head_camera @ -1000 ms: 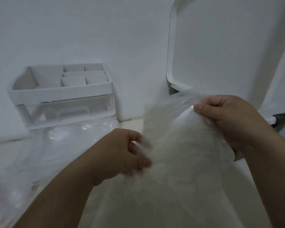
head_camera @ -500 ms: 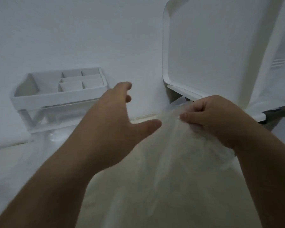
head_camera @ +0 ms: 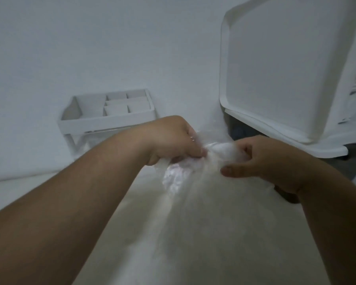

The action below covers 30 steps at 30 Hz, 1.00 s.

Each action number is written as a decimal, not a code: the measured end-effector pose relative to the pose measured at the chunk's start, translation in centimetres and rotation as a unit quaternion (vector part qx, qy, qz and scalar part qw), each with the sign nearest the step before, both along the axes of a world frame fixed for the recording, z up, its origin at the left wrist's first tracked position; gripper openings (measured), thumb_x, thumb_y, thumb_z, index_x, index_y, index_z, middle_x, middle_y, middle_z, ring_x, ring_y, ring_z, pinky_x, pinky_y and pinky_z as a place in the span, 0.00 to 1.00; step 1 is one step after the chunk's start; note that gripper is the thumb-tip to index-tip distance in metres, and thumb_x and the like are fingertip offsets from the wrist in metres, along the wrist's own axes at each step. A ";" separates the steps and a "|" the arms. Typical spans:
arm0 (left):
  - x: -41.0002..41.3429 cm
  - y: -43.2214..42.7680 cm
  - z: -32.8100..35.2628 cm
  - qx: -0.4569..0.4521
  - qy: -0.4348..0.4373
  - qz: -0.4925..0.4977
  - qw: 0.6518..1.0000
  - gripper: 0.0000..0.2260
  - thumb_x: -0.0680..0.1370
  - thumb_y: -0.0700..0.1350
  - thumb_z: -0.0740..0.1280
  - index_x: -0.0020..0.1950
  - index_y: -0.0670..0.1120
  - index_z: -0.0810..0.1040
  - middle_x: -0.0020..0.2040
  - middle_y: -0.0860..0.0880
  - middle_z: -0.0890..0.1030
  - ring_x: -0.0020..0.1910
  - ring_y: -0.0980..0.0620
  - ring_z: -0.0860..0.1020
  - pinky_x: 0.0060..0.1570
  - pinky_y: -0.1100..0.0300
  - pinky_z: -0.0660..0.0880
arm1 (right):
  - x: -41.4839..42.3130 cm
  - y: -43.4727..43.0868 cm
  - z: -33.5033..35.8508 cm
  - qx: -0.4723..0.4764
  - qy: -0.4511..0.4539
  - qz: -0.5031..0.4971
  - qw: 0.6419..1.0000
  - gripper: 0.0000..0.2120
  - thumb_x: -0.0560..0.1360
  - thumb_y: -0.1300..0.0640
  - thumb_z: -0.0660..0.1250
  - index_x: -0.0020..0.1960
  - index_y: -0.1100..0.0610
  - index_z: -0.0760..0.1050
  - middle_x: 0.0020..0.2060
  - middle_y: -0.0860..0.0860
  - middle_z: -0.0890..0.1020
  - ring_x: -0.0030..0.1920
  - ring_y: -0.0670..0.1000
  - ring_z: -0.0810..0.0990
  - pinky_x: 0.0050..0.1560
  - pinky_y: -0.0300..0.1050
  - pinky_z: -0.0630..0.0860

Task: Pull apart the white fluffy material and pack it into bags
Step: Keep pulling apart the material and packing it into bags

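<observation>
Near: clear plastic bag (head_camera: 203,233) stuffed with white fluffy material (head_camera: 224,150), long axis running away from viewer, mouth at far end. Gathered neck clamped by left hand (head_camera: 173,138) and right hand (head_camera: 263,161), fingers curled, fluff tuft between them. Beyond: white compartmented plastic organiser (head_camera: 109,116) at left, white plastic tray (head_camera: 275,68) standing upright at right.

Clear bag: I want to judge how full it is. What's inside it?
White fluffy material shows through the clear bag below its gathered top, which the left hand and right hand grip. The lower part is blurred, so the fill level cannot be told.
</observation>
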<state>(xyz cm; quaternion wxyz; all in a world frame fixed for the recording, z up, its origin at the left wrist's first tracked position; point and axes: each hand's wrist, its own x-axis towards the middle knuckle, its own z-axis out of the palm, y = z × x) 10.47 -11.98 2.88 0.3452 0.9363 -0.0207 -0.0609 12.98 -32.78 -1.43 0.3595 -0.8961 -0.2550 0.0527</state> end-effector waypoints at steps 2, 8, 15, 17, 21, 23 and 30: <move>-0.5 1.4 0.5 -0.007 0.014 0.022 1.000 0.10 0.72 0.49 0.77 0.41 0.43 0.85 0.33 0.43 0.80 0.33 0.46 0.73 0.38 0.52 0.66 | 0.2 0.3 -0.5 0.030 0.006 0.006 0.999 0.08 0.69 0.51 0.77 0.41 0.55 0.85 0.35 0.48 0.86 0.34 0.44 0.83 0.36 0.31 0.75; -2.3 5.8 2.2 -0.086 0.032 0.068 0.993 0.16 0.71 0.44 0.78 0.52 0.35 0.83 0.46 0.38 0.85 0.44 0.40 0.84 0.54 0.42 0.80 | 0.0 2.6 0.4 0.295 0.177 0.022 0.939 0.12 0.73 0.63 0.67 0.33 0.64 0.68 0.23 0.53 0.69 0.24 0.46 0.73 0.27 0.33 0.72; -1.5 10.3 2.5 -0.264 -0.082 0.259 0.925 0.06 0.75 0.40 0.74 0.44 0.39 0.80 0.37 0.44 0.82 0.28 0.50 0.79 0.26 0.64 0.74 | 1.0 8.9 8.2 0.192 -0.261 -0.237 0.916 0.15 0.74 0.61 0.70 0.59 0.50 0.80 0.48 0.46 0.82 0.49 0.47 0.81 0.55 0.46 0.79; -1.4 12.1 1.3 -0.281 -0.098 0.313 0.902 0.06 0.75 0.39 0.74 0.48 0.37 0.80 0.41 0.42 0.83 0.32 0.47 0.79 0.28 0.62 0.76 | -0.7 12.6 7.6 0.148 -0.311 -0.129 0.930 0.13 0.76 0.60 0.68 0.57 0.47 0.80 0.50 0.43 0.80 0.50 0.43 0.79 0.54 0.38 0.75; -1.9 15.0 -2.0 -0.250 -0.101 0.369 0.889 0.07 0.75 0.38 0.74 0.46 0.36 0.80 0.39 0.40 0.80 0.31 0.46 0.77 0.30 0.60 0.75 | -0.5 18.5 1.6 -0.090 -0.232 0.039 0.968 0.14 0.81 0.56 0.61 0.65 0.51 0.77 0.63 0.47 0.78 0.61 0.48 0.75 0.59 0.38 0.66; -2.1 16.1 -3.7 -0.210 -0.108 0.382 0.893 0.07 0.74 0.38 0.74 0.45 0.35 0.80 0.38 0.40 0.80 0.32 0.45 0.78 0.35 0.56 0.77 | 0.6 19.7 -0.3 -0.142 -0.184 0.068 0.970 0.16 0.83 0.56 0.58 0.68 0.52 0.75 0.67 0.49 0.76 0.65 0.50 0.73 0.64 0.40 0.66; -2.0 18.4 -7.5 -0.088 -0.093 0.418 0.899 0.09 0.72 0.49 0.72 0.42 0.43 0.83 0.38 0.45 0.84 0.41 0.42 0.83 0.49 0.48 0.82 | 2.8 22.1 -2.3 -0.236 -0.112 0.152 0.953 0.20 0.82 0.45 0.57 0.60 0.57 0.79 0.61 0.52 0.80 0.61 0.53 0.76 0.66 0.51 0.70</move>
